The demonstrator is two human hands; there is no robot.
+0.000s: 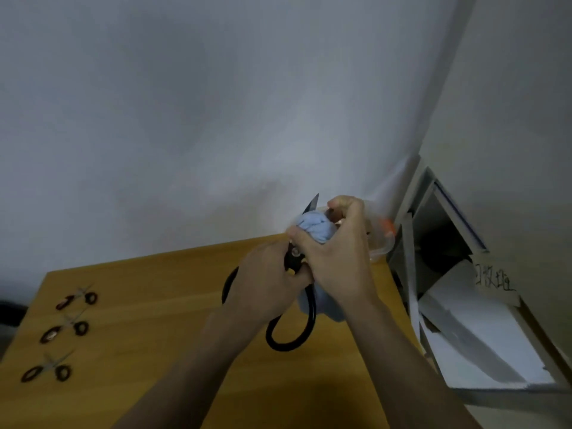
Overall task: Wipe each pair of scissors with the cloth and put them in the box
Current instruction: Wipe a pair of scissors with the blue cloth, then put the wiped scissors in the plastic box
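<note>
Large black-handled scissors [289, 335] are held above the wooden table [148, 320], blade tip pointing up and away. My left hand [269, 280] grips them near the pivot. My right hand [337, 258] is shut on a light blue cloth [315, 229] bunched around the blades, with only the blade tip showing above it. Three small scissors with dark red handles [77, 300] [65, 331] [46, 371] lie in a column at the table's left side. A clear plastic box [382, 243] with an orange part stands behind my right hand, mostly hidden.
A white wall rises behind the table. To the right stands a grey metal frame [408, 274] with white sheets and a dark opening. The table's right edge runs close to it.
</note>
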